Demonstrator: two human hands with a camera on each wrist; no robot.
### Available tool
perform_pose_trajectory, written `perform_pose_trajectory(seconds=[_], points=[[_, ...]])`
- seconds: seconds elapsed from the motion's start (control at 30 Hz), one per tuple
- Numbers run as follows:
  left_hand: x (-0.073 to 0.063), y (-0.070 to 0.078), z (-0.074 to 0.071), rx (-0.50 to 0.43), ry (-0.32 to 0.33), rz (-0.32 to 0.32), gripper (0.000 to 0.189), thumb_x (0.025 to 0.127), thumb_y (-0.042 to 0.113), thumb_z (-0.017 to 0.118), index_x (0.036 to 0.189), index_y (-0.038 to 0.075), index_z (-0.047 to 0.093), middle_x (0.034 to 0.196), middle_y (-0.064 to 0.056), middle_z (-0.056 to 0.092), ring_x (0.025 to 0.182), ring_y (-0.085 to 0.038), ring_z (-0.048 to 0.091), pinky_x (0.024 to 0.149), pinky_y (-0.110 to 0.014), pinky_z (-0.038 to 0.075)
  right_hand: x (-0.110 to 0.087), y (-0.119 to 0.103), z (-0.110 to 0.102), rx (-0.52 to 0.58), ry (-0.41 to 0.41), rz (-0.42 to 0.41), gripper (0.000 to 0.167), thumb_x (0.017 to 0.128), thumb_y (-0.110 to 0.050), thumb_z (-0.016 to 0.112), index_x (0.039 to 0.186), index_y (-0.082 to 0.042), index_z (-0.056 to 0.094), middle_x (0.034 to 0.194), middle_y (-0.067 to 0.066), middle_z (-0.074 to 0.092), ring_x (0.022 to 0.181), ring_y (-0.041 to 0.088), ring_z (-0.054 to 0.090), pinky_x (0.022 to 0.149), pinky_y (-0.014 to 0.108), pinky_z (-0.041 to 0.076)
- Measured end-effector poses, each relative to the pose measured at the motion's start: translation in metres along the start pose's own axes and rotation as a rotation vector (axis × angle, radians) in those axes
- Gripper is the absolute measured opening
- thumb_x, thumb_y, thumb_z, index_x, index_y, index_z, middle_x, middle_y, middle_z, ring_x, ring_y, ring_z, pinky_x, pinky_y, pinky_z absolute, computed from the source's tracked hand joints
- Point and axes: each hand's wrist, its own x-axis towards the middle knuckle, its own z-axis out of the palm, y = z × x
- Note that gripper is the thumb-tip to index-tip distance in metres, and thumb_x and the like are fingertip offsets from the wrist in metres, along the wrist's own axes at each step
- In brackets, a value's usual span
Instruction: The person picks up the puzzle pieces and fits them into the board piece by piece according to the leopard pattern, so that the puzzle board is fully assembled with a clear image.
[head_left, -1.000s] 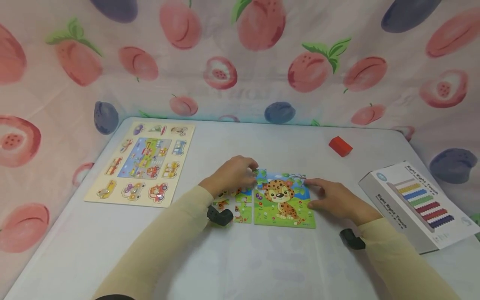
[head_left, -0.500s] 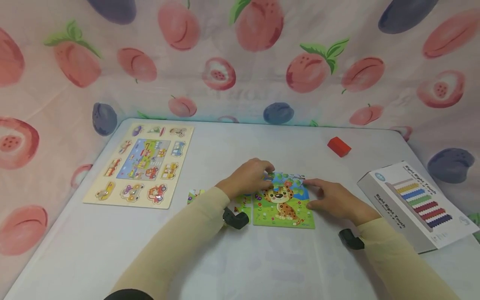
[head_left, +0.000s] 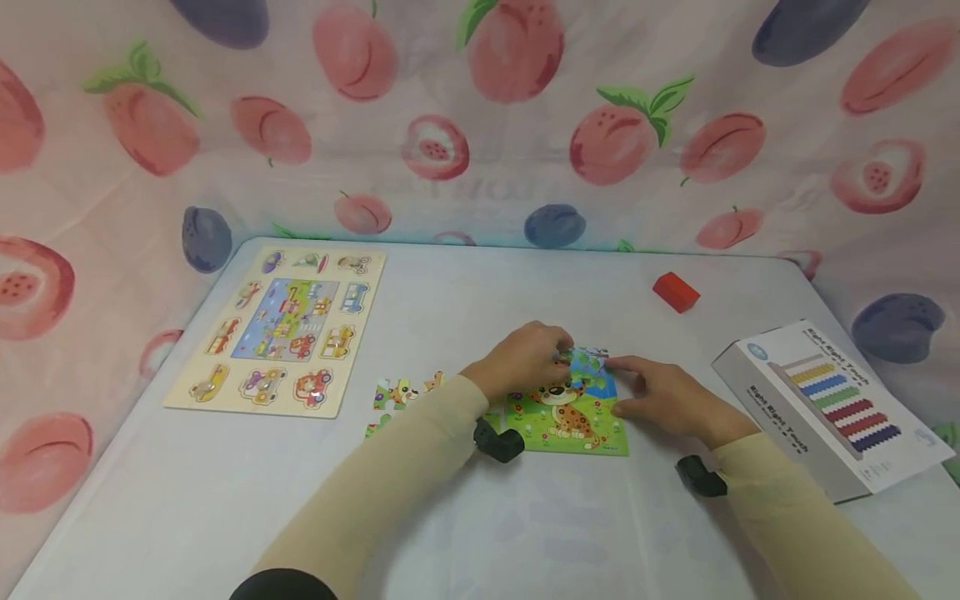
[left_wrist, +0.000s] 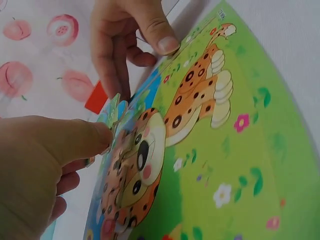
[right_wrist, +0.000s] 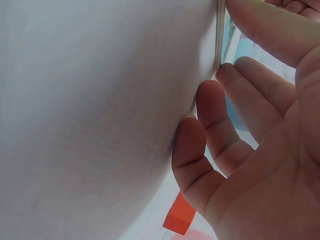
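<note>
In the head view a square jigsaw board with a spotted leopard cub on grass lies at the middle of the table. My left hand is over its upper left part and hides some of the cub's head. In the left wrist view the left thumb and fingers pinch a small jigsaw piece seen edge-on, close over the board's blue and green top strip. My right hand rests at the board's right side, index finger by the upper corner and thumb lower down. Its fingertips touch the tabletop along the edge.
Loose jigsaw pieces lie left of the board, partly under the left sleeve. A wooden vehicle puzzle is at the back left. A red block sits at the back right, and a white box stands beyond the right hand.
My left hand has moved right, from the board's left edge to over its upper part, uncovering loose pieces behind it. The right hand stays at the board's right edge.
</note>
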Motion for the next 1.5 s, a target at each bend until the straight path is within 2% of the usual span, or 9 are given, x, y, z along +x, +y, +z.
perform_pose_trajectory(seconds=[0.13, 0.4, 0.9, 1.5], points=[[0.004, 0.003, 0.004, 0.0, 0.013, 0.006, 0.04, 0.096, 0.022, 0.066, 0.132, 0.006, 0.063, 0.125, -0.005, 0.067, 0.118, -0.018, 0.056, 0.098, -0.026, 0.045, 0.001, 0.001, 0.0, 0.001, 0.001, -0.002, 0.074, 0.086, -0.029, 0.08, 0.15, -0.01, 0.045, 0.131, 0.023, 0.057, 0.112, 0.037, 0.054, 0.096, 0.057, 0.047], [0.011, 0.009, 0.011, 0.004, 0.018, -0.021, 0.038, 0.097, 0.022, 0.066, 0.132, 0.007, 0.063, 0.125, -0.004, 0.066, 0.119, -0.018, 0.056, 0.098, -0.027, 0.045, 0.001, -0.001, 0.001, 0.01, 0.002, 0.015, 0.075, 0.086, -0.029, 0.08, 0.15, -0.01, 0.046, 0.132, 0.023, 0.057, 0.112, 0.037, 0.054, 0.096, 0.057, 0.046], [0.015, 0.012, 0.021, -0.005, 0.016, -0.048, 0.042, 0.096, 0.025, 0.068, 0.133, 0.007, 0.062, 0.125, -0.005, 0.065, 0.117, -0.017, 0.055, 0.099, -0.027, 0.045, 0.0, 0.0, 0.002, 0.012, 0.004, 0.007, 0.076, 0.086, -0.029, 0.08, 0.15, -0.009, 0.044, 0.139, 0.023, 0.053, 0.116, 0.039, 0.053, 0.098, 0.058, 0.045], [0.014, 0.015, 0.02, 0.0, 0.017, -0.077, 0.041, 0.096, 0.026, 0.068, 0.132, 0.008, 0.063, 0.124, -0.005, 0.065, 0.114, -0.016, 0.056, 0.098, -0.026, 0.045, -0.001, -0.001, 0.002, 0.005, 0.002, 0.02, 0.075, 0.086, -0.029, 0.08, 0.15, -0.011, 0.045, 0.137, 0.024, 0.054, 0.115, 0.039, 0.053, 0.098, 0.059, 0.045]])
